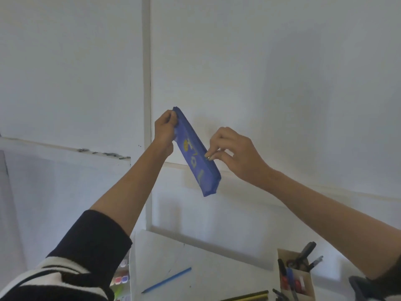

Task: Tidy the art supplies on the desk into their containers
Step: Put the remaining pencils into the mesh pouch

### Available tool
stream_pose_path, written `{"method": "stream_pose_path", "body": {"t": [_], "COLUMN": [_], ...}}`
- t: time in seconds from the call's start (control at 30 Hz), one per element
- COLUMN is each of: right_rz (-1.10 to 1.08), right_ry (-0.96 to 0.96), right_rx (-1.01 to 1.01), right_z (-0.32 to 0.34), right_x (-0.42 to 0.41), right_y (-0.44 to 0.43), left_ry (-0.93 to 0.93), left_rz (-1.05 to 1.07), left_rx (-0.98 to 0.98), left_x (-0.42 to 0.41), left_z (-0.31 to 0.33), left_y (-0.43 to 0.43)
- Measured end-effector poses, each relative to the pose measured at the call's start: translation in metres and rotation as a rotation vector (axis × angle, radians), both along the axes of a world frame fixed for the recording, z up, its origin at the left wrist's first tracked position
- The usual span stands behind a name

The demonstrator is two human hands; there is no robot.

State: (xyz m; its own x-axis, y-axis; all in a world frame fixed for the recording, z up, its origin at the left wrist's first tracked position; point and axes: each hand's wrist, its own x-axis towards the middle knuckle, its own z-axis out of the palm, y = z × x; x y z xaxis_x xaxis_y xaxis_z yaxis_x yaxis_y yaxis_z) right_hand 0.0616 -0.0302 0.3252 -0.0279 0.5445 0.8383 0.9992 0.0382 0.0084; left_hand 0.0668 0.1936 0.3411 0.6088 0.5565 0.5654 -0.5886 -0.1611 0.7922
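Below, on the white desk (217, 268), a blue pencil (167, 280) lies loose, with a paint set (121, 278) to its left and a cardboard pen box (287, 255) of markers to its right. You hold the blue pencil case (196, 155), long and yellow-lettered, tilted in the air before the wall (282, 83). Your left hand (166, 130) pinches its upper end. Your right hand (230, 148) pinches the zipper pull midway along its edge.
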Motion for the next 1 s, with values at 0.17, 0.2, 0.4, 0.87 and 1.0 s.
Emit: {"method": "stream_pose_path", "body": {"t": [0.17, 0.2, 0.4, 0.87, 1.0], "right_rz": [0.022, 0.018, -0.048, -0.407, -0.294], "right_ry": [-0.024, 0.017, 0.394, 0.773, 0.939], "right_rx": [-0.171, -0.257, -0.473, -0.266, -0.272], "right_z": [-0.029, -0.031, -0.034, -0.072, -0.102], "right_x": [-0.002, 0.001, 0.013, 0.017, 0.002], "right_y": [-0.009, -0.009, -0.007, 0.036, 0.039], "left_ry": [0.086, 0.101, 0.055, 0.138, 0.373], "left_rz": [0.052, 0.055, 0.096, 0.293, 0.154], "left_rx": [-0.059, -0.043, 0.128, 0.237, 0.096], "left_x": [-0.006, -0.006, -0.010, -0.037, -0.062], "left_z": [-0.026, -0.031, -0.032, -0.088, -0.129], "left_y": [0.023, 0.022, 0.005, -0.036, -0.065]}}
